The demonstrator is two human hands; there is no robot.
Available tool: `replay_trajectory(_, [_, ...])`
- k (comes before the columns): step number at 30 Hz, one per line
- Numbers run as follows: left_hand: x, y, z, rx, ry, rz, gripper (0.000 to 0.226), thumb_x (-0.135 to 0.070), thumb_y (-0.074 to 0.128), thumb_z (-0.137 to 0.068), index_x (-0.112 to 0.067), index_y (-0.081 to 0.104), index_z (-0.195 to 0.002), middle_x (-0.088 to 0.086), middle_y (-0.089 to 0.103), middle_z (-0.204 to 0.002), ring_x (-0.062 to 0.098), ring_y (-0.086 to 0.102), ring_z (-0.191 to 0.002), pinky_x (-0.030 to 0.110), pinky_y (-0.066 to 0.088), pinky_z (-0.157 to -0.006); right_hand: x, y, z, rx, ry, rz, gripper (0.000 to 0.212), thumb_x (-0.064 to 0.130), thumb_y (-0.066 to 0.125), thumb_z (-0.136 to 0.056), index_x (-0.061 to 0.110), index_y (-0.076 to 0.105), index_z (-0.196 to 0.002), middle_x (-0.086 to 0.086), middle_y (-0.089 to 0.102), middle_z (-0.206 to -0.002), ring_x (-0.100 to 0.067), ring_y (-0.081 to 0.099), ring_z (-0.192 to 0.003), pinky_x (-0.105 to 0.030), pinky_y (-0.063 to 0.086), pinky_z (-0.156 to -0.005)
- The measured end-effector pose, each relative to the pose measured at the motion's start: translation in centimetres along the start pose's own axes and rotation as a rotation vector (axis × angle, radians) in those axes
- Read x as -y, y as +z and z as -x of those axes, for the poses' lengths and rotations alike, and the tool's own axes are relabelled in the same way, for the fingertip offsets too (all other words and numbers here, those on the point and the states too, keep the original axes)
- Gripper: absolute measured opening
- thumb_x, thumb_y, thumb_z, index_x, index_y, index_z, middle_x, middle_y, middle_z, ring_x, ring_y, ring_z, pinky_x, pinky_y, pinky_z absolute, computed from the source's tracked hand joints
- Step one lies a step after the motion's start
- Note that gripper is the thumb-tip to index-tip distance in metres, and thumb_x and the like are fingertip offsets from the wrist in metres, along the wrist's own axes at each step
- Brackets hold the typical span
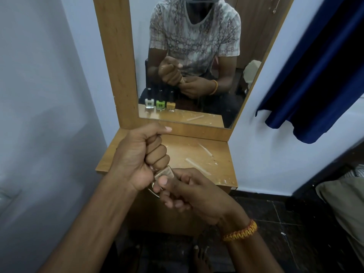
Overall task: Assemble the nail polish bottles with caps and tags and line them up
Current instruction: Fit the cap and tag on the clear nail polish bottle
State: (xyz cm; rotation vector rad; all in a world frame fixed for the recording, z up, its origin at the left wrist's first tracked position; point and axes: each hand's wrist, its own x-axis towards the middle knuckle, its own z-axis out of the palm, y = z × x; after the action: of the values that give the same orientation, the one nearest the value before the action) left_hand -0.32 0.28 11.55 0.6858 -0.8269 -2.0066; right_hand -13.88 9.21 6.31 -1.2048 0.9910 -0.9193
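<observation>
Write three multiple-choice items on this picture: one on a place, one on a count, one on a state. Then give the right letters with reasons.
1. Where is the beige nail polish bottle?
A. between both hands, above the table's near edge
B. standing on the floor
C. on the blue curtain

2. How many bottles show in the mirror, lined up on the table?
A. one
B. three
C. six

3. What is the left hand doing?
A. lying flat on the table
B. fist curled round something above the bottle
C. pointing at the mirror

Key: 1 A, the right hand pinches the bottle's body while the left hand closes over its top. 2 B, white, green and yellow bottles stand side by side in the reflection. 3 B, its fingers are wrapped tight; what the grip encloses is hidden.
</observation>
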Motion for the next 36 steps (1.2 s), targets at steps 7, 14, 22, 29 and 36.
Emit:
replay_trajectory(7, [0.2, 0.1, 1.2, -0.064, 0.077, -0.049, 0.053, 0.003, 0.055, -0.081, -0.024, 0.021, -0.05, -0.007, 0.014, -0.04, 0.014, 0.002, -0.04, 0.025, 0.006, -0.045, 0.4, 0.7, 0.6, -0.106, -0.184, 0.393, 0.03, 0.025, 0.058, -0.108, 0.002, 0.063, -0.089, -0.008, 0.066, -0.072, -0.016, 0.056, -0.064, -0.026, 0.044, -0.065])
replay_trajectory(14, [0.0, -0.4, 2.4, -0.153, 0.164, -0.033, 0.048, 0.004, 0.053, -0.08, -0.021, 0.026, -0.049, -0.005, 0.015, -0.041, 0.011, 0.009, -0.034, 0.023, 0.01, -0.043, -0.6, 2.3, 0.5, -0.253, -0.307, 0.657, 0.028, 0.034, 0.061, -0.107, 0.013, 0.066, -0.089, 0.006, 0.069, -0.071, -0.013, 0.058, -0.059, -0.023, 0.04, -0.059])
replay_trajectory(22, [-0.1, -1.3, 3.2, -0.234, 0.242, -0.052, 0.045, 0.007, 0.051, -0.079, -0.019, 0.03, -0.049, -0.004, 0.015, -0.042, 0.011, 0.009, -0.033, 0.022, 0.01, -0.044, -2.4, 4.4, -0.6, -0.38, -0.383, 0.744, 0.023, 0.034, 0.06, -0.106, 0.013, 0.063, -0.097, -0.001, 0.068, -0.079, -0.018, 0.063, -0.067, -0.046, 0.048, -0.061])
replay_trajectory(29, [0.2, -0.6, 3.2, -0.311, 0.276, -0.054, 0.046, 0.009, 0.05, -0.078, -0.019, 0.039, -0.044, -0.004, 0.016, -0.043, 0.011, 0.009, -0.035, 0.024, 0.009, -0.047, -3.7, 5.2, -1.3, -0.501, -0.403, 0.879, 0.013, 0.028, 0.059, -0.103, 0.015, 0.059, -0.099, 0.0, 0.065, -0.086, -0.018, 0.059, -0.072, -0.046, 0.049, -0.065])
replay_trajectory(36, [0.9, -0.1, 3.3, -0.378, 0.332, -0.108, 0.049, 0.007, 0.054, -0.079, -0.02, 0.04, -0.04, -0.003, 0.017, -0.044, 0.014, 0.012, -0.036, 0.022, 0.014, -0.045, -5.9, 7.4, -1.7, -0.749, -0.541, 1.05, 0.011, 0.016, 0.06, -0.099, 0.009, 0.066, -0.104, -0.004, 0.063, -0.083, -0.019, 0.055, -0.07, -0.043, 0.048, -0.058])
